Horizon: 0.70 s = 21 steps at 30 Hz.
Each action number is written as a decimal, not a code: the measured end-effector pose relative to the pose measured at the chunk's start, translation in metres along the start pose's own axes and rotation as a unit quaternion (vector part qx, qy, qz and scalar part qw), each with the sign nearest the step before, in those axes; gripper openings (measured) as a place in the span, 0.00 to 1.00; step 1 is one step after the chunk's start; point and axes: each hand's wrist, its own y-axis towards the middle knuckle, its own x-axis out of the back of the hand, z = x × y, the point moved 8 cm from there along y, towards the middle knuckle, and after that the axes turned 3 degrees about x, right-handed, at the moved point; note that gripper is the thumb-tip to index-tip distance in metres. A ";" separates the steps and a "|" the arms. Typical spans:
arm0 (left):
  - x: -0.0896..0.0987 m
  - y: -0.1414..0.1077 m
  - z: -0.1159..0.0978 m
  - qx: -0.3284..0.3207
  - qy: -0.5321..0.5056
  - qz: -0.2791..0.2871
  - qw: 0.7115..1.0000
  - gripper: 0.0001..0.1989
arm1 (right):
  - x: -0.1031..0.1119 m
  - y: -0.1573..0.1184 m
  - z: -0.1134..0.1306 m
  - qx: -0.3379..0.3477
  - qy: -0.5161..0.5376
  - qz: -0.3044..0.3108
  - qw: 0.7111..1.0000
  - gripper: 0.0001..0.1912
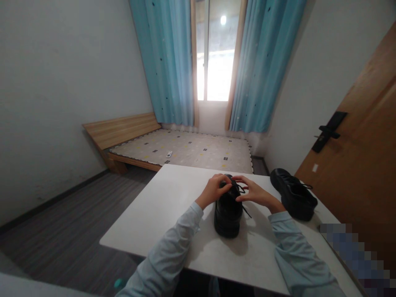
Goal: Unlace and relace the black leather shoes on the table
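Observation:
A black lace-up shoe (228, 220) stands upright on the white table, its heel toward me and its toe pointing away. My left hand (215, 189) is over the front of the shoe, thumb and fingertips pinched at the black shoelace (242, 189). On the shoe's right side, my right hand (252, 192) curves around the lacing, thumb and index finger spread apart with a loop of lace between them. One lace end hangs down the shoe's right side. The fingers partly hide the lacing and the toe.
A second black shoe (295, 196) sits at the right of the white table (161, 210). Beyond the table is a bed (198, 146) with a white remote (169, 154) on it. A wooden door (355, 123) with a black handle is at the right.

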 end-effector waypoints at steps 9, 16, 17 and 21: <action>-0.004 0.000 -0.002 0.071 -0.357 0.050 0.930 0.16 | -0.011 -0.002 -0.015 -0.021 0.055 0.050 0.997 0.39; -0.011 -0.002 -0.001 0.077 -0.413 0.096 0.902 0.16 | -0.011 -0.004 -0.012 -0.039 0.039 0.059 0.997 0.40; -0.012 -0.003 0.000 0.083 -0.413 0.106 0.901 0.16 | -0.011 -0.004 -0.013 -0.042 0.032 0.065 0.996 0.40; -0.019 -0.008 0.000 0.102 -0.384 0.167 0.902 0.16 | -0.011 -0.003 -0.018 -0.041 0.023 0.076 0.996 0.41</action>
